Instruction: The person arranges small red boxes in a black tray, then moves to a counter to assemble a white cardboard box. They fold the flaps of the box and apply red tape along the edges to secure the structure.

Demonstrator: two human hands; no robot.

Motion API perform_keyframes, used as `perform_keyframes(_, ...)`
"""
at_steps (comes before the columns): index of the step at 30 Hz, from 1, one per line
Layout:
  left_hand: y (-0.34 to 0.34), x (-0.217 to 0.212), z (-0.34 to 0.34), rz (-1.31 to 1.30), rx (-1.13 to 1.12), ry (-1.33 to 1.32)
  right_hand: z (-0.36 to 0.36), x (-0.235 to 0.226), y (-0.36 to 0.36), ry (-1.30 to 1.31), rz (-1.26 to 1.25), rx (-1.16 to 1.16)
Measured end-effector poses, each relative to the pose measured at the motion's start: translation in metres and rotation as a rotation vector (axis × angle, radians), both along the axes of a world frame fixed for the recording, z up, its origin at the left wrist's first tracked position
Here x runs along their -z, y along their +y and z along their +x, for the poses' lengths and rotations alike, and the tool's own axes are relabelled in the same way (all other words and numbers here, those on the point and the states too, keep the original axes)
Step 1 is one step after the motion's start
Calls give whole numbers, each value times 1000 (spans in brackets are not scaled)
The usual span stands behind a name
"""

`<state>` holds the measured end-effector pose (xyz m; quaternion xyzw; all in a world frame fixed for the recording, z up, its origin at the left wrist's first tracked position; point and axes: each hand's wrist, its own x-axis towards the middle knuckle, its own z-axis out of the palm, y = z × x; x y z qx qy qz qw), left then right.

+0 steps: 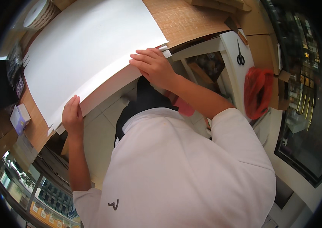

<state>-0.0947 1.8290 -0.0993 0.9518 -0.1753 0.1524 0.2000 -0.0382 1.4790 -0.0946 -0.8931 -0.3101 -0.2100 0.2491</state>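
Even, bright light is falling from above onto the white sheet [89,49], which is glaring nearly featureless, while fisheye distortion is bending straight edges outward and a black vignette is darkening the softly blurred rim.

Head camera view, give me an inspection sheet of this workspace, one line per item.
Surface: wooden table, mostly covered.
Job's things: large white sheet lying flat, its near edge over the table edge.
Clutter: tape roll at far left; small white box at left; scissors hanging at right; red plastic bag beside them.
Hands: left hand and right hand both pressing the sheet's near edge.
Cables: nothing seen.
Surroundings: pale tiled floor below, shelving at right.
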Motion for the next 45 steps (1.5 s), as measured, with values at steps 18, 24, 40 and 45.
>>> perform_keyframes(18,-7,22,-38,39,33,41,-30,41,-12,120,-106,-60)
perform_keyframes(24,-6,20,-27,1,27,3,-17,33,-8,104,-77,-74)
perform_keyframes(40,-5,27,-28,-17,45,35,-6,26,-5,62,-240,-237)
perform_keyframes(45,-7,28,-29,-15,38,22,-4,31,4,134,-249,-281)
